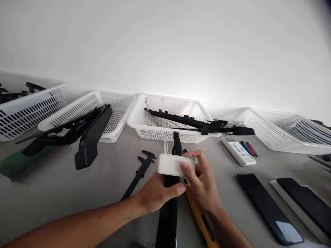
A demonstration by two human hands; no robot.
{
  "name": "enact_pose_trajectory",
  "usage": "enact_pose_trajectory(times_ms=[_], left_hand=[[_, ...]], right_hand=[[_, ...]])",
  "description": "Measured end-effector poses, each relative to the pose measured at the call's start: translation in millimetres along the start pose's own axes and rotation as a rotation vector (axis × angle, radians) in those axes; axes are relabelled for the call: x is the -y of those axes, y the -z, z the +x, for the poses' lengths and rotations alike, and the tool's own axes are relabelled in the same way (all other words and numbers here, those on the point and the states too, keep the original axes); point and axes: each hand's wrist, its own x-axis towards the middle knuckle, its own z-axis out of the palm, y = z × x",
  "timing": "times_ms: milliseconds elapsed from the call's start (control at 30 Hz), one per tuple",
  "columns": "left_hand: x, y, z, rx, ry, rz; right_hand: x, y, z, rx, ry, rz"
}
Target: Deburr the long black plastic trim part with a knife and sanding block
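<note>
Your left hand (pixel 155 193) covers the underside of the white block (pixel 172 164), and your right hand (pixel 201 179) hides its far end plus the top of the yellow tool (pixel 200 218). The long black part (pixel 169 206) runs off the bottom edge. The remote (pixel 238 151) labels are too small to read.

There is a single view, taken from the person's head, looking forward and down across the grey table (pixel 77 193) toward the white wall (pixel 165 44). It sits close over the near edge, with both forearms entering from the bottom, and reaches to the row of white baskets (pixel 155 129) along the wall.
</note>
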Motion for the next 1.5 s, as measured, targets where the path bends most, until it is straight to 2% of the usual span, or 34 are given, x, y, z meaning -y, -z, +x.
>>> enact_pose_trajectory(times_ms=[67,200,267,400,567,700,733,867,933,1100,1167,1300,1367,1500], left_hand=[[-1.2,0.0,0.5,0.029,-0.013,0.004],[-4.3,0.0,1.6,0.158,0.008,-0.006],[-4.7,-0.4,1.7,0.150,-0.015,-0.013],[-3.4,-0.7,1.3,0.095,-0.055,-0.015],[-3.2,0.2,1.2,0.165,0.027,0.018],[-4.0,-0.8,1.0,0.095,-0.059,0.038],[-4.1,-0.9,1.0,0.100,-0.059,0.042],[-4.6,-0.5,1.2,0.234,0.031,0.038],[-5.2,-0.2,1.3,0.265,0.041,0.039],[-6.7,-0.2,1.3,0.287,0.069,0.075],[-7.7,-0.6,1.3,0.308,0.082,0.074],[-10.4,-2.0,1.4,0.332,0.079,0.080],[-11.2,-2.5,1.4,0.325,0.081,0.095],[-10.7,-2.5,1.1,0.308,0.090,0.099]], right_hand=[[0.9,2.4,0.9,0.003,-0.007,0.006],[2.0,8.2,2.8,-0.152,-0.014,-0.012],[2.2,7.0,1.9,-0.151,-0.008,-0.026],[1.7,3.2,0.1,-0.069,0.011,-0.049],[0.5,4.8,0.8,-0.206,0.005,-0.047],[0.2,1.6,0.2,-0.078,0.044,-0.064],[-0.3,2.8,1.3,-0.081,0.053,-0.076],[-3.6,14.7,9.0,-0.333,0.063,-0.074],[-4.4,17.8,11.6,-0.399,0.058,-0.038],[-3.9,14.9,12.0,-0.188,-0.001,0.044],[-4.5,16.7,13.3,-0.245,-0.017,0.090],[-6.7,20.4,17.1,-0.472,-0.037,0.206],[-6.9,18.3,17.4,-0.487,-0.049,0.213],[-5.3,13.5,15.5,-0.411,-0.087,0.181]])
